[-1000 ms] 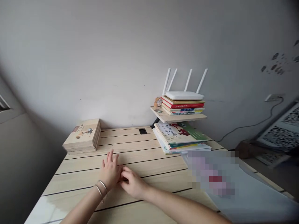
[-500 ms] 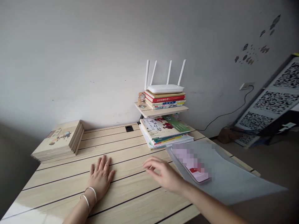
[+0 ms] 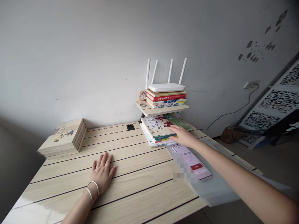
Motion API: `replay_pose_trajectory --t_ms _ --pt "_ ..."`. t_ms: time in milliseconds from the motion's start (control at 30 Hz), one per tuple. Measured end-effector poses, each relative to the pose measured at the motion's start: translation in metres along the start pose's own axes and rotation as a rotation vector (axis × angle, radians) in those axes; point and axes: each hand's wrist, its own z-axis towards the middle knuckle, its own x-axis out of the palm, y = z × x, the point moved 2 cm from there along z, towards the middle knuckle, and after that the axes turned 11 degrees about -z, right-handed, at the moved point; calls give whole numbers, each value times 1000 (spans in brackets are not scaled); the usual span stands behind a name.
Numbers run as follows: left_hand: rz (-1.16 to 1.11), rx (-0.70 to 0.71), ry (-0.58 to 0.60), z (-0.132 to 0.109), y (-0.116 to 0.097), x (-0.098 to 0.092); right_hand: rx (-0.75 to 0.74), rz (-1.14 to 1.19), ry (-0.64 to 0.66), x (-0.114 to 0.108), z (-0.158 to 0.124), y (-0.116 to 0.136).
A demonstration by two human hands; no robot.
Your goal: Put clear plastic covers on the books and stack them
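Observation:
My left hand (image 3: 102,171) lies flat on the wooden slatted table (image 3: 130,168), fingers spread and holding nothing. Two thin bangles circle that wrist. My right hand (image 3: 183,136) is stretched out over the right side of a stack of books (image 3: 154,127) under the small shelf. Its fingers are at the top book's cover, with the thumb lower down by the stack's edge. Whether they press on the books is hard to tell. Below the right forearm, a phone (image 3: 196,166) with a lit screen lies on a translucent sheet (image 3: 210,189).
A pile of matching books (image 3: 65,137) stands at the table's left. On the small raised shelf (image 3: 163,109), a white router (image 3: 167,87) sits atop more books (image 3: 167,98), beside a small figurine (image 3: 142,97). A black outlet (image 3: 130,127) is set into the table near the wall.
My right hand has moved forward and right, from above the table to the stack of books under the shelf. My left hand has stayed flat on the table. The view has shifted slightly.

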Motion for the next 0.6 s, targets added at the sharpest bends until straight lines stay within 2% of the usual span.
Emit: replay_pose_trajectory --t_ms 100,200,333,433,500,600 --pt "-20 12 -14 -1 0 -1 155 2 -13 4 -13 -2" --pt "-31 26 -27 -2 0 -1 322 -57 7 12 -41 2" --pt "-42 13 -44 -2 -2 -1 477 -100 210 28 -85 7" --pt "-47 -3 -99 -5 -18 -2 520 -109 309 39 -104 9" --pt "-73 125 -102 -11 -42 -2 528 -122 320 45 -109 7" --pt "-160 563 -41 -27 -98 -2 515 -152 292 53 -108 5"
